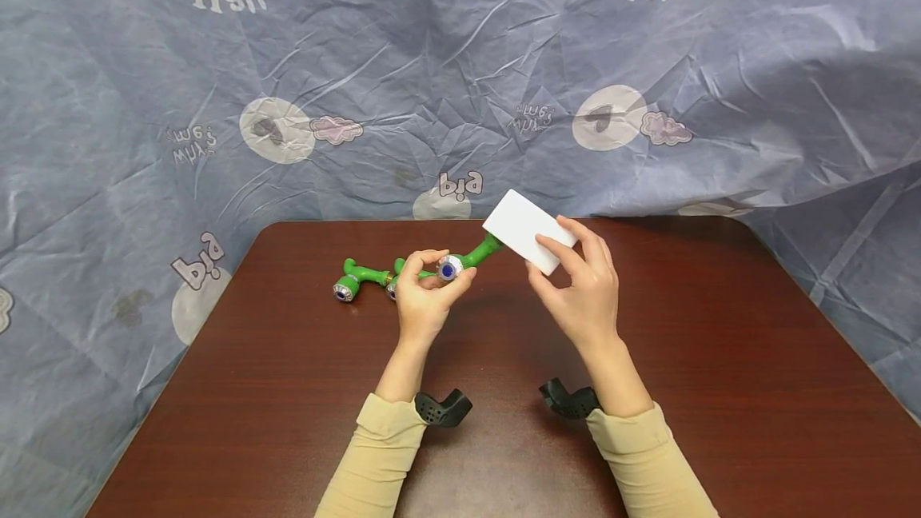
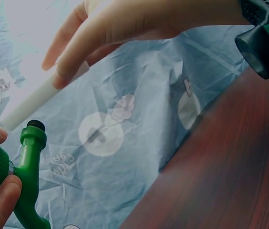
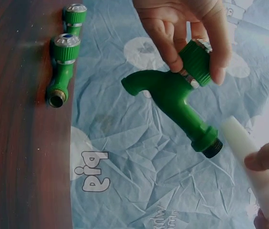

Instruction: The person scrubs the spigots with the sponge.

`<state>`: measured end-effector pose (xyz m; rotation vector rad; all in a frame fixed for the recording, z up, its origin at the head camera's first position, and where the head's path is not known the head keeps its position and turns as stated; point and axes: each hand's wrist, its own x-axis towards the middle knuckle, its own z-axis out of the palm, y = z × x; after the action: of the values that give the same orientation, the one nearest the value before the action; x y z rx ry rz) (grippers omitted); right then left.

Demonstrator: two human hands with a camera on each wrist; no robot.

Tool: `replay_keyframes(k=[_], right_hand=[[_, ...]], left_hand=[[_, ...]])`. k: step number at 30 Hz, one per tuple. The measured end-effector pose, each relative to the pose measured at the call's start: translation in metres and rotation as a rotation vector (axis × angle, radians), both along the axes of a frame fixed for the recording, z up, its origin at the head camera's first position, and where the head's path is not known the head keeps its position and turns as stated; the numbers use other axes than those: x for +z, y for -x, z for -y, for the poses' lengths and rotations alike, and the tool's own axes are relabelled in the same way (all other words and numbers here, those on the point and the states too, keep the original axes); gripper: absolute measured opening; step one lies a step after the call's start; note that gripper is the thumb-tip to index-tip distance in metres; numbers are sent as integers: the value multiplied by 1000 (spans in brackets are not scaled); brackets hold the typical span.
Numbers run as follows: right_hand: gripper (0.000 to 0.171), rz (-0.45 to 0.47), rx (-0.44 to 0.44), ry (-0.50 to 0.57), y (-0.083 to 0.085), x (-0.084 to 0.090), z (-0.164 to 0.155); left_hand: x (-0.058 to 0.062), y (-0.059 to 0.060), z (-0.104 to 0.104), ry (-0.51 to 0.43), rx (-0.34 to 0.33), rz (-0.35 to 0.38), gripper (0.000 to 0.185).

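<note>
My left hand [image 1: 420, 306] pinches a green faucet tap [image 3: 172, 100] by its ribbed knob, holding it above the table. A blue dot marks the knob's silver cap. The tap's dark threaded end points toward a white sponge block [image 1: 528, 229], which my right hand [image 1: 584, 290] grips between thumb and fingers. In the right wrist view the block [image 3: 253, 164] is close beside the threaded end with a small gap. The head view has the block partly covering that end of the tap.
Two more green taps lie on the dark red-brown table [image 1: 683, 342], left of and behind the left hand; one tap [image 1: 372, 276] shows almost whole, and the other [image 3: 75, 19] is partly hidden. A blue-grey printed cloth [image 1: 468, 86] hangs behind the table.
</note>
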<state>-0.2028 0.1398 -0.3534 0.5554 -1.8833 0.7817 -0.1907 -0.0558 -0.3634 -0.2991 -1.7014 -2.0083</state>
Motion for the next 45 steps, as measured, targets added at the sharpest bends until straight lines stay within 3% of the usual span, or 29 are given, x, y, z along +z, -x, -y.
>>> replay_keyframes(k=[6, 14, 17, 21, 30, 33, 37, 45], right_hand=[[29, 16, 97, -125, -1, 0, 5], [29, 37, 71, -79, -2, 2, 0], [31, 85, 109, -121, -4, 3, -1], [30, 146, 81, -158, -6, 3, -2], [32, 193, 111, -125, -5, 3, -4], [33, 171, 99, -73, -5, 4, -5], [32, 150, 149, -8, -6, 7, -4], [30, 183, 273, -24, -8, 7, -1]], left_hand=[[5, -4, 1, 54, 43, -24, 37], [5, -3, 3, 137, 87, -95, 36], [6, -3, 3, 147, 94, -107, 36], [6, -3, 3, 144, 96, -103, 38], [9, -7, 2, 124, 115, 14, 42], [10, -8, 1, 129, 119, 5, 41], [9, -7, 2, 155, 99, -14, 41], [7, -6, 2, 243, 81, -63, 42]])
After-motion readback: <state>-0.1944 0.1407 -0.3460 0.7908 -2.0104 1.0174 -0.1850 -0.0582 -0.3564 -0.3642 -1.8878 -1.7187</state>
